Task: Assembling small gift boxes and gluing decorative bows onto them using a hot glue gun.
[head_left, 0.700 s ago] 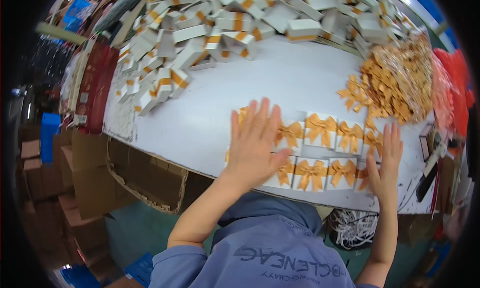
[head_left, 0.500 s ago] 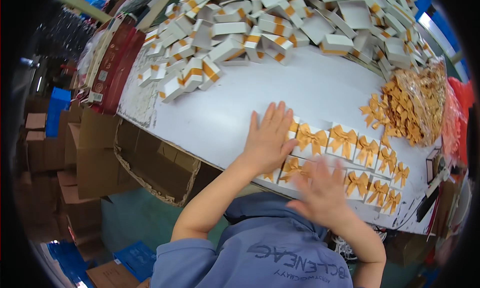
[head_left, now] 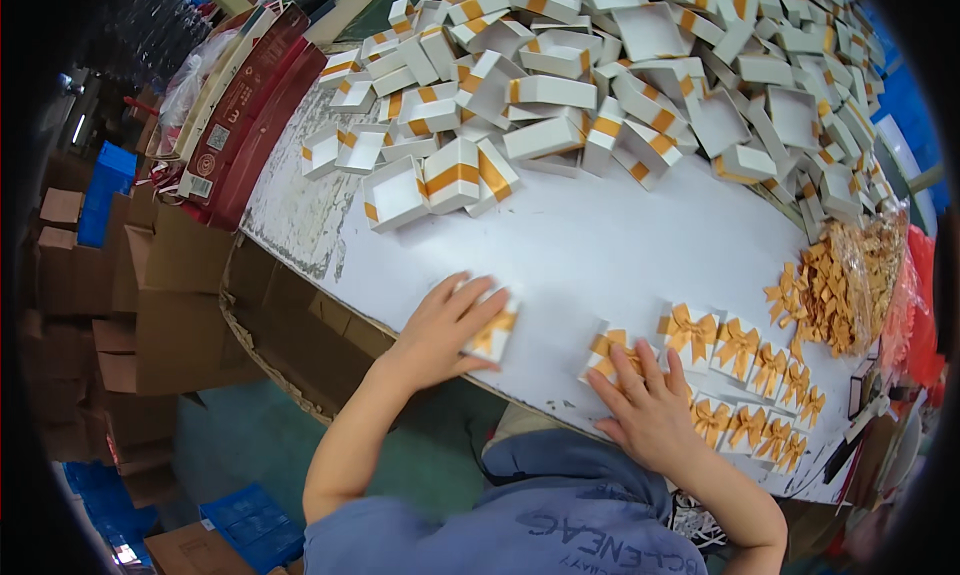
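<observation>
My left hand (head_left: 440,335) is closed over a small white gift box (head_left: 497,341) with a gold ribbon bow, its thumb along the near side and its fingers across the top. This box lies on the white table, apart from the others. To the right, my right hand (head_left: 648,407) has its fingers spread over another bowed box (head_left: 603,353), partly covering it. Beyond that hand, several more boxes with gold bows (head_left: 738,345) stand in two rows, close together.
A large heap of white boxes with gold ribbon bands (head_left: 560,90) fills the table's far side. Loose gold bows (head_left: 835,285) spill from a clear bag at right. A dark red carton (head_left: 245,125) stands at the left edge, above an open cardboard box (head_left: 290,325).
My left hand has moved left, taking a bowed box away from the rows. My right hand, blurred earlier, now rests on a box. The view has shifted, and the rows look less full.
</observation>
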Demonstrator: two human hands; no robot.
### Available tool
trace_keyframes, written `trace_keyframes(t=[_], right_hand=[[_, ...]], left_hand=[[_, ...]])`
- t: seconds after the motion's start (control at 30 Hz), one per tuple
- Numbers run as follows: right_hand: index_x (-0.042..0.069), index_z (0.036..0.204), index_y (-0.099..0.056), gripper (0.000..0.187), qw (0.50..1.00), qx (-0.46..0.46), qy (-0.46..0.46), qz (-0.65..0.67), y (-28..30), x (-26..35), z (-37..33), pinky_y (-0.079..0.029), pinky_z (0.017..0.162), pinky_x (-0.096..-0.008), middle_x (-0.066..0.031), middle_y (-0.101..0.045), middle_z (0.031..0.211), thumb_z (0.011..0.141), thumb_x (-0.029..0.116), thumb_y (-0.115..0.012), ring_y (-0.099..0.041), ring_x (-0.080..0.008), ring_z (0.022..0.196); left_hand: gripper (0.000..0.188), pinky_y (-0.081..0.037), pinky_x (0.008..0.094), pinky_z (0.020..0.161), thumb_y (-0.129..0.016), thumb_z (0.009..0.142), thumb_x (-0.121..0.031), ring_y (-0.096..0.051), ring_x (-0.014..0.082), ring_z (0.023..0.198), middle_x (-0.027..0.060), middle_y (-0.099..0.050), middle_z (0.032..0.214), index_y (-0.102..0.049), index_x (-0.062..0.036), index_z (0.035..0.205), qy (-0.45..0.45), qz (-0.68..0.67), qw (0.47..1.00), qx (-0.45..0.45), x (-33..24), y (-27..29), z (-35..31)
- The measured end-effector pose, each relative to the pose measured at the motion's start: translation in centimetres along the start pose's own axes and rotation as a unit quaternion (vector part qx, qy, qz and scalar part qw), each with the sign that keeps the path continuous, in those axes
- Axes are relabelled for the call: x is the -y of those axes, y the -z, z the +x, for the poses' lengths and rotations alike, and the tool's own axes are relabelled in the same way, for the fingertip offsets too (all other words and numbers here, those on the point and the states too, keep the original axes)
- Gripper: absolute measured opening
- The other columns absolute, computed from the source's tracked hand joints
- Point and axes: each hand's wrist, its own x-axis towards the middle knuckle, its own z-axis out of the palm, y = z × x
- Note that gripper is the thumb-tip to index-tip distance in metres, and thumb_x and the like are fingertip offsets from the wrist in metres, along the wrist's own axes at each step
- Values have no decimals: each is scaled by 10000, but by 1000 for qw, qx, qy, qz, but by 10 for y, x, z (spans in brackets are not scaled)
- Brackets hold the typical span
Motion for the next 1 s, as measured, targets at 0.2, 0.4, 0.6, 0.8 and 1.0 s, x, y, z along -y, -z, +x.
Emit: trace_keyframes(t=[0.2,0.4,0.6,0.8,1.0], right_hand=[[126,1305,-434,705,989,-73,88,95,36,-11,86,-218,1020,-521,-231,-297,1392,688,334,-705,-290,-371,1288],[55,1313,-380,691,958,-107,243,106,50,23,272,-250,1047,-448,-207,-310,1381,742,306,-678,-263,-337,1309],[30,1298,-383,735,933,-213,269,111,-4,91,422,-231,1051,-448,-160,-370,1348,711,352,-689,-297,-297,1289],[73,1059,-523,380,962,-53,261,-52,0,28,420,-264,1022,-468,-73,-523,1095,757,273,-637,-404,-278,1165],[63,951,-518,228,964,-84,227,-107,16,-75,376,-304,993,-497,-58,-506,1131,767,165,-606,-431,-287,1137]], left_hand=[[872,-354,446,982,-822,544,-280,-433,367,1148,188,-461,1247,-416,-29,1273,196,116,936,-270,103,28,-112],[699,-363,378,965,-725,701,-287,-452,350,1128,193,-449,1248,-424,9,1258,313,144,867,-359,261,90,-82],[742,-366,384,966,-721,721,-244,-433,355,1173,211,-420,1291,-348,10,1309,304,111,879,-349,283,84,-61],[778,-351,418,968,-706,734,-256,-429,397,1153,260,-405,1275,-293,57,1314,266,141,896,-325,283,81,-14],[713,-276,440,1005,-614,797,-388,-365,358,1224,257,-385,1296,-337,16,1315,226,125,920,-294,272,77,58]])
